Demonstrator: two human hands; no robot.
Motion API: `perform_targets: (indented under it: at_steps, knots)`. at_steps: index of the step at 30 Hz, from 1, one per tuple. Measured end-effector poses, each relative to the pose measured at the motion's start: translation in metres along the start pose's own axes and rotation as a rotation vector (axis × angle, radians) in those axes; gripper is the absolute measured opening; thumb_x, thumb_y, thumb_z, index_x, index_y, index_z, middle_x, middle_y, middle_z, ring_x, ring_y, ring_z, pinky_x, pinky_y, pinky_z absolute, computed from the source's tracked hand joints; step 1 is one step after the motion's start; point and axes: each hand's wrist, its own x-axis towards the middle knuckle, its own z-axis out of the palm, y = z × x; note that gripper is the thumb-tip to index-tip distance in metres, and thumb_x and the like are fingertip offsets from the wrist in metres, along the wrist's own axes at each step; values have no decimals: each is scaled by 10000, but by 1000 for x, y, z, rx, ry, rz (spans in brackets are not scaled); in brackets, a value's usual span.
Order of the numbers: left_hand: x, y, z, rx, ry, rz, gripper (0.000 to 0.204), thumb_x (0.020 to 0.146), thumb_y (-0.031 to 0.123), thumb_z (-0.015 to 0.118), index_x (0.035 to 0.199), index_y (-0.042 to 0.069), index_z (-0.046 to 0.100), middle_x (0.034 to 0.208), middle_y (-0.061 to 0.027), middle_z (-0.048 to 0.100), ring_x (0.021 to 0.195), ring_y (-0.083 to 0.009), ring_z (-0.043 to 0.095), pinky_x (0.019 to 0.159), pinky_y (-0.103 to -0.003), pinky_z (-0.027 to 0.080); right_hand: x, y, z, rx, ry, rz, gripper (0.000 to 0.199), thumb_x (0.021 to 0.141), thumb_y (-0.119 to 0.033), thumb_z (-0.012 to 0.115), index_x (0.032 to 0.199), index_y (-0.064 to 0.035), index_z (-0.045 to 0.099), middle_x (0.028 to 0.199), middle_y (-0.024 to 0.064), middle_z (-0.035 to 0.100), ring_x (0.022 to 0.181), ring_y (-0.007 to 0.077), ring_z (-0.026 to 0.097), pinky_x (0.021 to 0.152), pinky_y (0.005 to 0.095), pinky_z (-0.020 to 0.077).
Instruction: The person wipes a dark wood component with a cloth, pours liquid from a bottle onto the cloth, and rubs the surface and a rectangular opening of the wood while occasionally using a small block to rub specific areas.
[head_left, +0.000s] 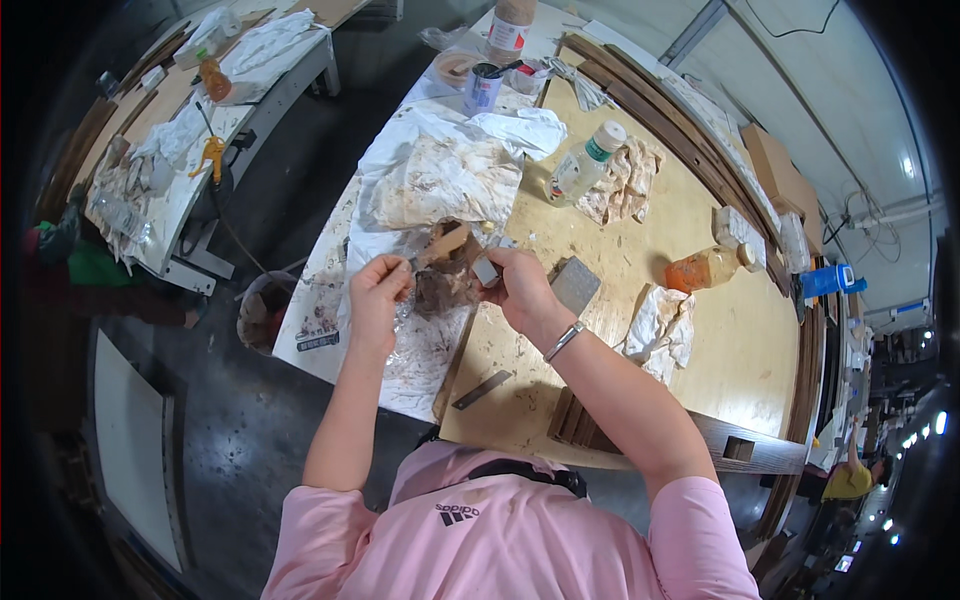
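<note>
My right hand [525,292], with a metal bangle at the wrist, grips a small pale flat-faced piece [485,271] between thumb and fingers. My left hand [378,296] is closed in a pinch; whatever it holds is too small to make out. Between the hands is a brown-smeared container [445,285], with a flat tan piece [446,242] at its top. Crumpled clear plastic [405,330] lies close below the left hand. Just right of my right hand, a grey block [576,286] rests on the board.
Stained cloth [450,180], a green-capped bottle [585,165], an orange-liquid bottle [705,268] and a crumpled rag [662,330] lie around the bench [750,350]. A dark flat strip [482,390] is near its front. Long brown boards [690,145] line the far right; a bucket [265,312] stands left.
</note>
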Motion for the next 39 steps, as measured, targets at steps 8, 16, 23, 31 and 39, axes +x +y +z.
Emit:
perform_targets:
  at_steps: [8,16,23,31,39]
  knots:
    - [3,-19,5,152,21,60,63,951,70,602,910,38,636,732,17,595,656,-59,517,614,-212,388,-1,7,4,-10,-50,-35,187,958,-119,501,932,43,591,808,133,626,642,220,603,577,351,521]
    - [1,-23,11,174,36,77,64,955,72,598,904,47,627,743,20,589,680,-59,523,626,-221,396,-8,2,5,-53,-71,-49,202,950,-117,500,886,37,613,781,126,630,635,211,609,556,347,506]
    - [-8,-22,28,142,33,73,75,957,81,602,900,43,633,728,18,590,654,-59,506,608,-218,388,-10,1,-1,-37,-54,-52,204,946,-120,498,871,20,624,776,117,640,631,206,601,571,346,504]
    - [21,-36,9,316,43,122,95,931,87,626,909,-2,653,735,-27,630,656,-94,547,607,-255,426,-28,-3,-25,19,-91,-24,208,972,-139,489,947,32,606,837,140,643,688,215,599,607,356,503]
    - [2,-8,14,913,219,400,177,907,80,661,1061,-3,682,866,-95,720,715,-140,644,665,-274,496,-77,-32,-72,161,-89,-74,209,976,-166,507,971,18,607,873,144,648,709,221,599,631,340,494]
